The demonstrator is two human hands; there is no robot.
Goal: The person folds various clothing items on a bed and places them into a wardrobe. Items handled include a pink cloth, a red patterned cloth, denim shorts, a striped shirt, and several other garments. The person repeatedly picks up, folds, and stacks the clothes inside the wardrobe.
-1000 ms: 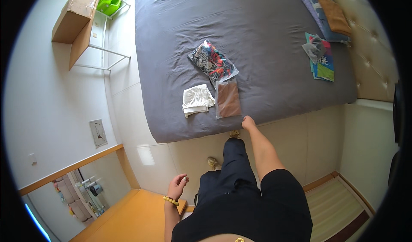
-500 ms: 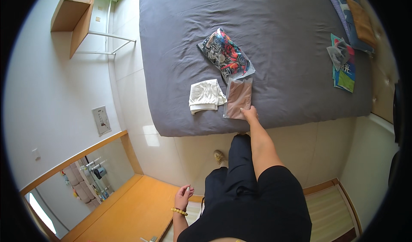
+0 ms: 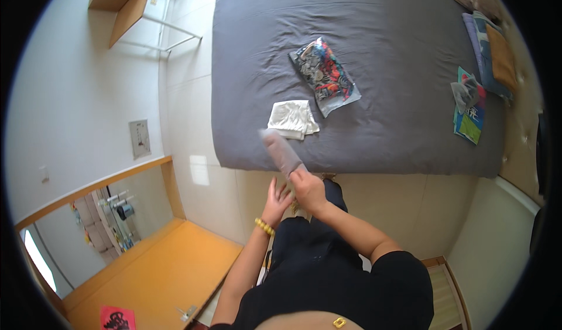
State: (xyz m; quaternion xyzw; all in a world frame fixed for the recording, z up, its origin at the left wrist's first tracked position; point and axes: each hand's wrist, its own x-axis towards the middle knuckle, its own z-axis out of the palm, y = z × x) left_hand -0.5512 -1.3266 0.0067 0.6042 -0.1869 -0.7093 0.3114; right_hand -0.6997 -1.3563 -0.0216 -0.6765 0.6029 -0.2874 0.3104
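In front of my body, at the bed's near edge, my right hand (image 3: 309,191) grips a clear zip bag (image 3: 280,152) with brownish-pink folded cloth inside. The bag is lifted, tilted and blurred by motion. Close beside it, my left hand (image 3: 277,202), with a beaded bracelet at the wrist, has its fingers apart and holds nothing I can see. Just beyond the bag, a folded white cloth (image 3: 291,117) lies on the grey bed (image 3: 398,119). To its right rests a clear bag of colourful patterned cloth (image 3: 325,75).
Flat colourful packages (image 3: 470,122) with a crumpled clear bag on top lie at the bed's right, near folded fabrics (image 3: 497,57). A white-legged wooden desk (image 3: 132,14) stands far left. An orange-brown wooden door (image 3: 158,271) is at lower left.
My right hand has lifted the bag of brownish-pink cloth off the bed and drawn it toward me. My left hand has come up beside it. The view has shifted slightly.
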